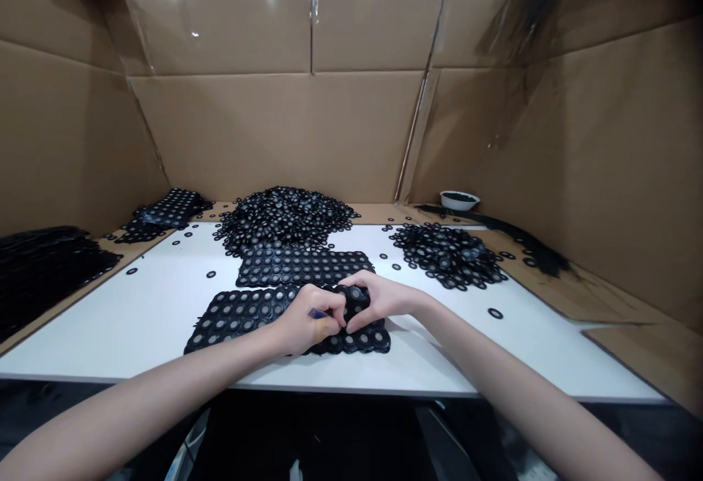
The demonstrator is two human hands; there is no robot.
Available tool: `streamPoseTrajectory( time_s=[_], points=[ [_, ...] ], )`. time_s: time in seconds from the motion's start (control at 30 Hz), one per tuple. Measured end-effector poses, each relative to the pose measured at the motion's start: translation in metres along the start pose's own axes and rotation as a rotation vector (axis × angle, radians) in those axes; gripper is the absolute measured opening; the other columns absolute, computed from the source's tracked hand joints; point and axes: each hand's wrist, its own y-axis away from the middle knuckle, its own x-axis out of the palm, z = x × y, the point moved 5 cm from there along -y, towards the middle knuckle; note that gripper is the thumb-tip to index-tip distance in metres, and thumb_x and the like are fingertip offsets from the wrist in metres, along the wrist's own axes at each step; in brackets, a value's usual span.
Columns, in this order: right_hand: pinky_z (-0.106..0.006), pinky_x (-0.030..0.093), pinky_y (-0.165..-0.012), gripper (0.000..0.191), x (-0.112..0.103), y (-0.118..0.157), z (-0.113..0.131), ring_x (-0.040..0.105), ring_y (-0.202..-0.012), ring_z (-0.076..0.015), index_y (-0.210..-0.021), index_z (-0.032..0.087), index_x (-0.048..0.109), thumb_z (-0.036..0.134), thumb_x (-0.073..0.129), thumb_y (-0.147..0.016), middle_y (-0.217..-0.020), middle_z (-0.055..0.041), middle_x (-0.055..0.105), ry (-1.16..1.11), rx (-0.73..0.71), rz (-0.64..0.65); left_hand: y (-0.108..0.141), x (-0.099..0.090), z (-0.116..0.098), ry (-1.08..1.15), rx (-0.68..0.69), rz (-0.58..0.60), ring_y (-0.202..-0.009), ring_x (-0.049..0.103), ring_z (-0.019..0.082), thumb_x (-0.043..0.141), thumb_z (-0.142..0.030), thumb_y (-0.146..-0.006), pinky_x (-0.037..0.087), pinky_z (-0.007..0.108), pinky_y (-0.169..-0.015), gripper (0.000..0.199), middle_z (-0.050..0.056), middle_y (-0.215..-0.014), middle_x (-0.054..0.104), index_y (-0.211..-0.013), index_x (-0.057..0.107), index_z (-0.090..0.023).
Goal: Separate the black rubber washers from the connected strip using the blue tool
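Observation:
A black sheet with rows of round rings (pixel 236 312) lies on the white tabletop in front of me. My left hand (pixel 313 318) is closed over its right half, and a slim dark-blue handle (pixel 317 313) shows between the fingers; its tip is hidden. Right beside it, my right hand (pixel 378 298) curls thumb and forefinger onto the same sheet, pinching a slightly raised part of it. Both sets of fingertips nearly meet. Just behind lies a second black ring sheet (pixel 302 267).
Behind the sheets rises a large heap of loose black rings (pixel 285 217); a smaller ring pile (pixel 447 254) lies right. Stacked black sheets (pixel 49 269) stand left. A white bowl (pixel 460 201) and black strands (pixel 516 236) sit back right. Cardboard walls (pixel 274 129) enclose the table (pixel 137 342).

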Motion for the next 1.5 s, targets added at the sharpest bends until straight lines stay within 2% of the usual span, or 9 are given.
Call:
streamPoseTrajectory(
  time_s=[0.2,0.47,0.73,0.83,0.93,1.1,1.33,1.5],
  points=[
    [-0.025,0.038,-0.072,0.035,0.002,-0.001,0.001,0.050,-0.078,-0.0157,-0.075,0.017,0.061,0.041,0.079,-0.057,-0.077,0.0036,0.055,-0.020,-0.043,0.055,0.001,0.001,-0.004,-0.047,-0.004,0.031,-0.051,0.043,0.010,0.045,-0.014,-0.063,0.033,0.019,-0.053,0.013,-0.001,-0.051,0.051,-0.055,0.055,-0.013],
    [-0.026,0.041,-0.071,0.043,-0.006,0.001,-0.004,0.051,-0.081,-0.0188,-0.078,0.019,0.062,0.051,0.079,-0.053,-0.081,0.0020,0.057,0.008,0.010,-0.019,0.001,-0.005,0.001,0.021,0.005,-0.109,-0.053,0.045,0.010,0.050,-0.015,-0.067,0.032,0.019,-0.053,0.013,0.000,-0.054,0.054,-0.056,0.056,-0.011],
    [-0.034,0.043,-0.087,0.049,-0.017,0.003,-0.004,0.056,-0.097,-0.0230,-0.103,0.021,0.062,0.046,0.076,-0.063,-0.101,-0.0021,0.061,-0.142,0.039,-0.123,0.002,-0.013,0.005,-0.031,0.019,-0.245,-0.056,0.047,0.010,0.055,-0.013,-0.072,0.033,0.020,-0.057,0.013,-0.001,-0.058,0.056,-0.059,0.057,-0.012],
    [-0.039,0.041,-0.095,0.058,-0.019,0.004,-0.005,0.053,-0.107,-0.0254,-0.114,0.023,0.057,0.044,0.077,-0.063,-0.114,-0.0036,0.059,-0.171,0.038,-0.158,0.003,-0.016,0.005,-0.024,0.023,-0.288,-0.057,0.046,0.010,0.054,-0.012,-0.073,0.033,0.020,-0.058,0.014,-0.002,-0.058,0.053,-0.059,0.055,-0.013],
    [-0.040,0.037,-0.100,0.068,-0.015,0.004,-0.005,0.047,-0.118,-0.0261,-0.123,0.028,0.051,0.042,0.078,-0.062,-0.127,-0.0030,0.052,-0.169,0.014,-0.126,0.002,-0.018,0.003,-0.012,0.015,-0.330,-0.058,0.045,0.010,0.053,-0.011,-0.072,0.033,0.021,-0.059,0.014,-0.002,-0.058,0.053,-0.058,0.054,-0.013],
    [-0.040,0.029,-0.108,0.084,-0.013,0.005,-0.002,0.037,-0.129,-0.0250,-0.132,0.031,0.043,0.036,0.082,-0.057,-0.138,-0.0015,0.042,-0.133,-0.016,-0.140,0.001,-0.019,0.000,-0.006,0.004,-0.323,-0.060,0.048,0.012,0.052,-0.011,-0.072,0.035,0.022,-0.060,0.014,-0.001,-0.060,0.055,-0.059,0.054,-0.013],
    [-0.040,0.031,-0.107,0.080,-0.012,0.005,0.005,0.041,-0.125,-0.0253,-0.130,0.028,0.045,0.034,0.081,-0.058,-0.134,-0.0029,0.047,-0.121,-0.084,-0.099,-0.001,-0.016,0.005,0.103,-0.041,-0.315,-0.056,0.042,0.010,0.054,-0.014,-0.067,0.031,0.022,-0.058,0.013,-0.003,-0.054,0.048,-0.054,0.052,-0.013],
    [-0.041,0.030,-0.108,0.086,-0.009,0.003,-0.006,0.041,-0.125,-0.0265,-0.129,0.026,0.044,0.037,0.083,-0.054,-0.134,-0.0045,0.046,-0.096,-0.017,-0.091,-0.001,-0.016,0.010,0.225,-0.131,-0.320,-0.054,0.043,0.011,0.056,-0.015,-0.061,0.031,0.022,-0.055,0.011,-0.002,-0.052,0.050,-0.052,0.053,-0.012]
  ],
)
